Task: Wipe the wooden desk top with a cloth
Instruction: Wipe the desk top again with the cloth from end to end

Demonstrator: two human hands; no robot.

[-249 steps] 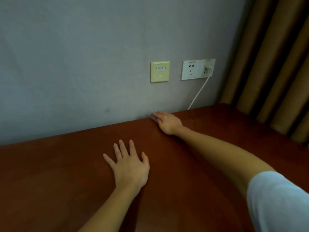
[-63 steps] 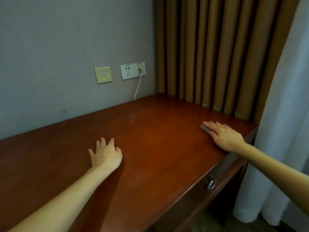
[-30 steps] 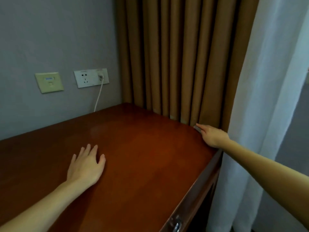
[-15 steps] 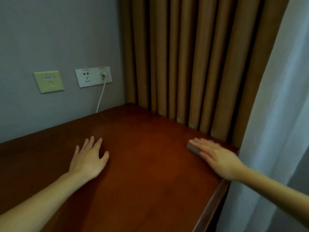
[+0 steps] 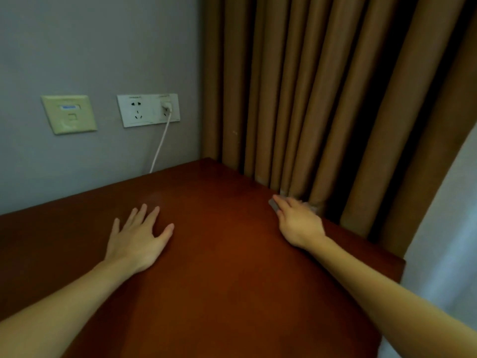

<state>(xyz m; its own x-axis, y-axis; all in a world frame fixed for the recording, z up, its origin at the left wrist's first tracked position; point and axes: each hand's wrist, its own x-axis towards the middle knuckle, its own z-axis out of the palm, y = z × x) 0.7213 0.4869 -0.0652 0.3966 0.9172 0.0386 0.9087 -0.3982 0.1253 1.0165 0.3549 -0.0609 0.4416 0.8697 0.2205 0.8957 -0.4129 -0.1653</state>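
Note:
The reddish-brown wooden desk top [image 5: 219, 267] fills the lower part of the head view. My right hand [image 5: 296, 223] lies flat on a small grey cloth [image 5: 273, 204] at the desk's right edge, close against the curtain folds. Only a corner of the cloth shows past my fingertips. My left hand [image 5: 138, 241] rests palm down on the desk, fingers spread, holding nothing.
Brown curtains [image 5: 322, 99] hang along the desk's right edge, with a white sheer curtain [image 5: 444, 241] nearer me. On the grey wall are a beige data plate [image 5: 69, 114] and a white socket [image 5: 148, 109] with a plugged white cable [image 5: 160, 146] dropping behind the desk.
My right hand has slid the cloth farther along the right edge toward the curtain. My left hand has stayed in place on the desk.

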